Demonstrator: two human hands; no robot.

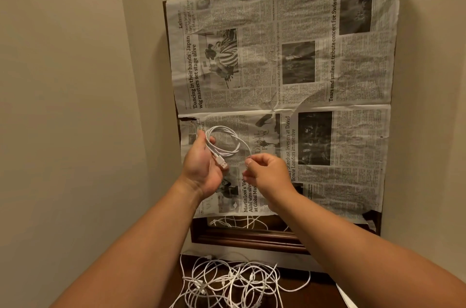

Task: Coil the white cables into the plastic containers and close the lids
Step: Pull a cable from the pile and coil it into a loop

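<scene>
Coil gripped mid-air in left hand so loops can't spring open; right hand pinches its tail, likely feeding last turn. Other cables tangled on desk below; no containers visible.

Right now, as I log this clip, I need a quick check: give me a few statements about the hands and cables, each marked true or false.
1. The left hand holds a coiled white cable. True.
2. The right hand lies flat on the newspaper. False: its fingers are curled and pinch the coiled white cable at the coil's edge.
3. A tangled pile of white cables lies below the hands. True.
4. An open plastic container stands beside that pile. False: no container is in view.
5. The USB plug of the held cable rests across the left palm. True.
</scene>
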